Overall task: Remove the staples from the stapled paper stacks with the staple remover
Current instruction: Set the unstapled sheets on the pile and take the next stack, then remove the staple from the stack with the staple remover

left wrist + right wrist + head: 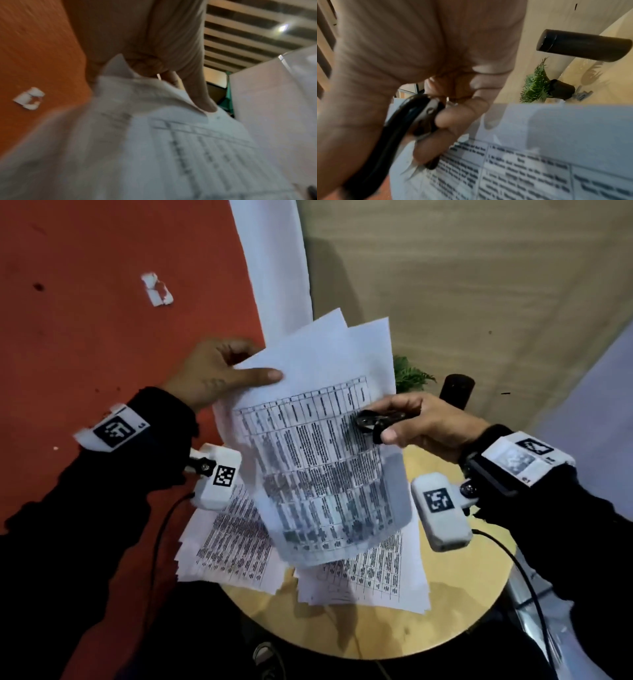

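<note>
My left hand (219, 371) holds up a printed paper stack (318, 446) by its upper left corner, thumb on top and fingers behind; the sheets fan apart at the top. The left wrist view shows my fingers (193, 89) pinching that corner of the stack (171, 148). My right hand (424, 419) grips a black staple remover (373, 422) against the stack's right side. In the right wrist view the staple remover (399, 135) lies between thumb and fingers, its metal claws over the printed page (539, 169).
More printed stacks (233, 546) lie spread on the round wooden table (376, 631) below. A black cylinder (457, 392) and a small green plant (411, 374) stand at the table's far side. An orange wall (102, 302) is at left.
</note>
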Tool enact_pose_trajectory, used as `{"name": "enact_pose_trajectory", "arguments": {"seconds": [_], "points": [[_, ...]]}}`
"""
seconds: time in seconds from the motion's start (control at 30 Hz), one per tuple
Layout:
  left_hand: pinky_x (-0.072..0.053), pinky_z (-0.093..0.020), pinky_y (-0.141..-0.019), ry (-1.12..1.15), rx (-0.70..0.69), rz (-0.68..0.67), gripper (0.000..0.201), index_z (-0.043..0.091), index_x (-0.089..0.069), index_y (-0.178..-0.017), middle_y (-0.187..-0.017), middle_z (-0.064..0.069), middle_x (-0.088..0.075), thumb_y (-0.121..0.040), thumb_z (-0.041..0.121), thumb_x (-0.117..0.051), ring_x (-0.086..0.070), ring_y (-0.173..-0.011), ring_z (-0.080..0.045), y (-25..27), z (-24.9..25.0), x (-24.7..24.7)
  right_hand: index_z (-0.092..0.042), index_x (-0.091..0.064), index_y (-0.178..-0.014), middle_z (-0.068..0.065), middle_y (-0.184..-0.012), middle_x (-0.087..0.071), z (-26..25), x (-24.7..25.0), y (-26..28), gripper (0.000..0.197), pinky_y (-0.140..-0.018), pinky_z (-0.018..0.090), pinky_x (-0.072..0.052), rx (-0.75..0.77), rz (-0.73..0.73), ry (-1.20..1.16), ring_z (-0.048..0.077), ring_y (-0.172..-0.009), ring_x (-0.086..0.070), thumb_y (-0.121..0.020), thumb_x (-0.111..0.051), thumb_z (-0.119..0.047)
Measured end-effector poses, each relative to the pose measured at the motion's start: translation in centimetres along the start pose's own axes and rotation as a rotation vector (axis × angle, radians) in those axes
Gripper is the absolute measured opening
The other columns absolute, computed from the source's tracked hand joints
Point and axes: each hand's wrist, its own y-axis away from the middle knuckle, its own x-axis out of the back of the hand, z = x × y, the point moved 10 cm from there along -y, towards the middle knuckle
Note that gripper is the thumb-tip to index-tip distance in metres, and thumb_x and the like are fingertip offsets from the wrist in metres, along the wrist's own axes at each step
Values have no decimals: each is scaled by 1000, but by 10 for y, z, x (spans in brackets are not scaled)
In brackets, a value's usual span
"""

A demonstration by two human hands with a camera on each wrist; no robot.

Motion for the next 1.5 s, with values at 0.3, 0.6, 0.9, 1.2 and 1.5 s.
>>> {"name": "enact_pose_trajectory", "arguments": {"seconds": [0.3, 0.6, 0.9, 1.2, 1.5], "points": [[-57, -29, -67, 622, 516, 113, 33, 13, -74, -79, -82, 0, -74, -54, 31, -87, -70, -73, -9, 53, -184, -24, -11, -65, -70, -6, -53, -63, 76, -2, -24, 20, -37, 8, -37, -154, 433, -514, -1, -41, -52, -54, -76, -17], [-46, -39, -83, -193, 787, 212, 36, -7, -55, -116, -103, -16, -62, -83, 0, -67, -56, -102, -30, 81, -363, 35, -17, -68, -86, 4, -91, -66, 249, 5, 8, 18, -63, 23, -39, -653, 313, 194, 18, -89, -54, -73, -79, -20], [-34, -51, -106, -660, 1053, 195, 68, 1, -34, -138, -141, -26, -40, -81, 12, -69, -40, -128, -41, 119, -440, 35, -3, -53, -109, 18, -125, -55, 324, 5, 67, 34, -100, 36, -41, -946, 79, 610, 29, -115, -53, -82, -70, -15], [-41, -30, -95, -417, 671, -202, 43, 6, -57, -122, -126, -18, -57, -84, 23, -69, -54, -117, -30, 50, -345, -191, -7, -48, -128, 13, -129, -52, 322, 4, 65, 49, -100, 33, -41, -919, -18, 768, 27, -118, -51, -86, -66, -26], [-32, -40, -109, -428, 945, -46, 81, 8, -41, -134, -139, -17, -43, -69, 36, -80, -38, -131, -32, 69, -364, -254, -10, -37, -140, 8, -134, -52, 328, 13, 74, 69, -103, 30, -38, -849, 31, 625, 24, -122, -50, -82, -71, -24]]}}
